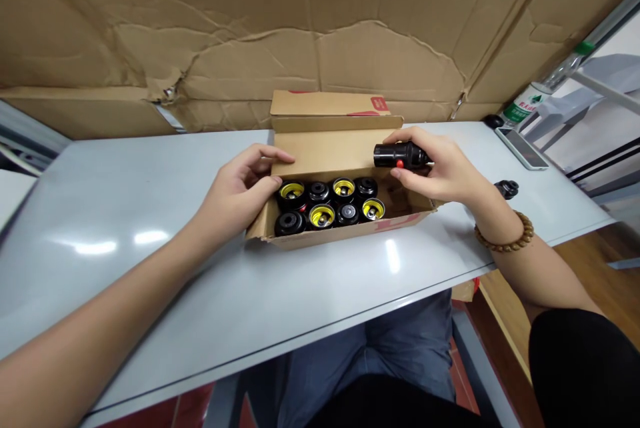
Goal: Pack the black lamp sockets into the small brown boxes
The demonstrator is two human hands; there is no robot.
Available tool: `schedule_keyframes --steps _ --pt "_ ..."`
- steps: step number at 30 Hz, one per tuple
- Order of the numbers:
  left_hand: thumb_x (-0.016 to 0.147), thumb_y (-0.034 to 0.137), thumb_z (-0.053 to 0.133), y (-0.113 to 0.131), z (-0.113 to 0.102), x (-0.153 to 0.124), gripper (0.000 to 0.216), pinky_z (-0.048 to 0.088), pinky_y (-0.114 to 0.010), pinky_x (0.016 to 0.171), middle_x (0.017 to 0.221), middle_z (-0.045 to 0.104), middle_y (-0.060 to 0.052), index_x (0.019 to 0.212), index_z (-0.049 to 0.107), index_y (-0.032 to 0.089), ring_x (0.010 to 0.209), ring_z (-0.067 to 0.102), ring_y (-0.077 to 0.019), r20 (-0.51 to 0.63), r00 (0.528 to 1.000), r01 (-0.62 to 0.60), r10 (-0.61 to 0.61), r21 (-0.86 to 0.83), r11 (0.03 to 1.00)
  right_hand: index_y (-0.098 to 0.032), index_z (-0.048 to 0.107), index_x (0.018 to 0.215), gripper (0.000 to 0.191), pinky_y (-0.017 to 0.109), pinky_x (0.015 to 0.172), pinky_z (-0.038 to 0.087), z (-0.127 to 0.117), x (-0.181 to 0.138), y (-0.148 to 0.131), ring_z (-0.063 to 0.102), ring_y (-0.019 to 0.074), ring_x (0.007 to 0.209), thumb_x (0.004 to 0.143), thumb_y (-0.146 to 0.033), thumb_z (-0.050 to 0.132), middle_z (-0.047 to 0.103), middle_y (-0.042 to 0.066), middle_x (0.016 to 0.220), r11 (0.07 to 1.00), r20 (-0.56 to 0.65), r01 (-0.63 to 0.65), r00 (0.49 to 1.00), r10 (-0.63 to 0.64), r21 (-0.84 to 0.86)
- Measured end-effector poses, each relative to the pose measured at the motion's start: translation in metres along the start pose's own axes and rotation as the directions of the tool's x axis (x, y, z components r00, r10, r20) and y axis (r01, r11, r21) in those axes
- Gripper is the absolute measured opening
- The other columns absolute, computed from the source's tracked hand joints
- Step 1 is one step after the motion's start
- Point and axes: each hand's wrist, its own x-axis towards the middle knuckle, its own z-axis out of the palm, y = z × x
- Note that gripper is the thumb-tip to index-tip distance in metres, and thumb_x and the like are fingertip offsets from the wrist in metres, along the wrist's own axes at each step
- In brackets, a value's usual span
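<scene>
My right hand [435, 165] grips a black lamp holder [395, 155] with a red button and a tapered end, held sideways above the right part of an open cardboard box [345, 236]. My left hand [245, 181] holds the box at its left end, thumb on the rim and fingers by the raised lid. Two rows of similar black lamp holders stand upright in the box. Some show a yellow threaded inside [321, 216], while others show a black closed end [290, 223]. Part of the box's right end is hidden by my right hand.
Another black piece [507, 189] lies on the white table [165, 295], right of my right wrist. A phone [523, 148] and a plastic bottle [527, 103] are at the back right. A large cardboard sheet [240, 28] stands behind the table.
</scene>
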Motion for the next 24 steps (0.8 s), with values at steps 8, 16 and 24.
schedule_keyframes --steps 8,16,24 --pt "0.080 0.037 0.068 -0.0028 0.0015 0.0005 0.033 0.061 -0.038 0.083 0.108 0.081 -0.006 0.111 0.071 0.025 0.101 0.075 -0.0286 -0.023 0.999 0.046 -0.046 -0.006 0.999 -0.022 0.067 0.133 0.036 0.034 0.083 0.056 0.0019 -0.0006 0.0025 0.072 0.0206 0.093 0.104 -0.044 0.068 0.079 0.007 0.114 0.999 -0.018 0.018 1.000 -0.018 0.031" --pt "0.079 0.035 0.067 -0.0055 0.0018 0.0018 0.034 0.061 -0.038 0.081 0.107 0.080 -0.006 0.112 0.071 0.025 0.098 0.074 -0.0279 -0.015 0.998 0.053 -0.054 -0.011 0.999 -0.020 0.074 0.122 0.027 0.034 0.079 0.056 0.0012 -0.0001 0.0015 0.070 0.0191 0.084 0.104 -0.036 0.062 0.080 0.006 0.104 0.995 -0.008 0.086 0.996 -0.086 0.055" --pt "0.079 0.036 0.067 -0.0053 0.0004 0.0018 0.035 0.060 -0.037 0.079 0.103 0.079 -0.006 0.112 0.071 0.025 0.094 0.074 -0.0273 -0.013 0.999 0.053 -0.053 -0.001 0.999 -0.021 0.070 0.132 0.035 0.034 0.083 0.055 -0.0022 -0.0001 -0.0031 0.073 0.0213 0.093 0.101 -0.037 0.071 0.080 0.007 0.115 0.998 -0.032 0.054 0.998 -0.054 0.019"
